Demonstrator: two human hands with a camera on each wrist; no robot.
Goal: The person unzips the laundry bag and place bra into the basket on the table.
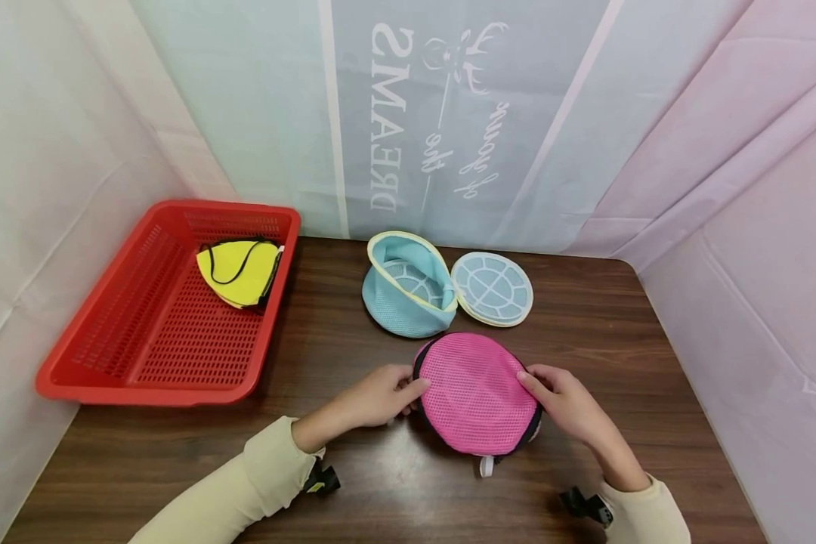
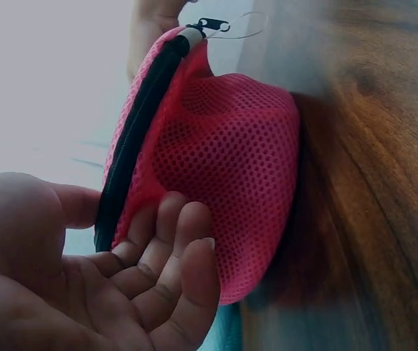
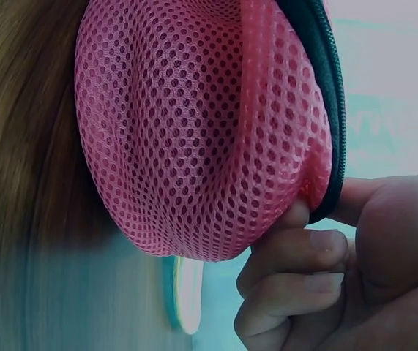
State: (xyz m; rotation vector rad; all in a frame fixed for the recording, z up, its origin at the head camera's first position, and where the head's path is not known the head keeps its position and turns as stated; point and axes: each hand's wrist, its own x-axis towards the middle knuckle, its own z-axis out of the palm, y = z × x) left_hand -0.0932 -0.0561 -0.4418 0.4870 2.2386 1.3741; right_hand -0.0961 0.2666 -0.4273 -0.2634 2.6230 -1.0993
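A round pink mesh laundry bag (image 1: 476, 397) with a black zipper edge stands on the table, its lid lying over the top. My left hand (image 1: 384, 394) pinches its left rim, the thumb on top and the fingers curled below. On the opposite side my right hand (image 1: 567, 397) grips the rim between thumb and fingers. In the left wrist view the zipper pull (image 2: 214, 25) hangs at the end of the black zipper (image 2: 139, 121). The right wrist view shows the soft mesh side (image 3: 172, 131) creased inward. A white tab (image 1: 486, 466) sticks out at the near edge.
Behind the pink bag is a light blue mesh bag (image 1: 408, 321) with yellow trim, its round lid (image 1: 493, 287) folded open to the right. At the left stands a red plastic basket (image 1: 261, 363) holding a yellow folded item (image 1: 234, 272) with black cord. Fabric walls surround the table.
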